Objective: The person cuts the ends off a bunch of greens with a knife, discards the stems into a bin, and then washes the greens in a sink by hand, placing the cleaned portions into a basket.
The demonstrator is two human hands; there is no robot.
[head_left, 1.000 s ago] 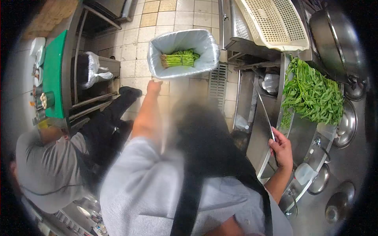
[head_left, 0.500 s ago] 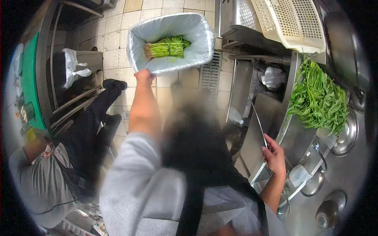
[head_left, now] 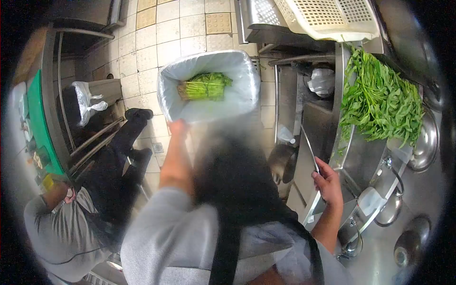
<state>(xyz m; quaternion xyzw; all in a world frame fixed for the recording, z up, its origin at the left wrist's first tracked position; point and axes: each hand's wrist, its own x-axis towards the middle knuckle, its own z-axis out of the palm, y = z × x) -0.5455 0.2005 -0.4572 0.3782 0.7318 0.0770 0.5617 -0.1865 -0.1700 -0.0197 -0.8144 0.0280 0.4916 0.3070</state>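
Observation:
My left hand (head_left: 178, 127) grips the near rim of a bin lined with a white bag (head_left: 171, 102), which stands on the tiled floor. Inside the bin lies a bundle of green stalks (head_left: 205, 86). My right hand (head_left: 327, 181) holds the handle of a long knife (head_left: 308, 147), blade pointing away from me, beside the steel counter's edge (head_left: 343, 152). A heap of leafy greens (head_left: 380, 102) rests on that counter, to the right of the knife.
A cream perforated crate (head_left: 327, 16) sits at the top of the counter. Round steel lids and bowls (head_left: 425, 142) line the right side. Another person in grey (head_left: 61, 232) crouches at lower left beside a steel shelf with a green board (head_left: 40, 123).
The bin has come closer to me with my left hand on its rim. My right hand still holds the knife in about the same place by the counter.

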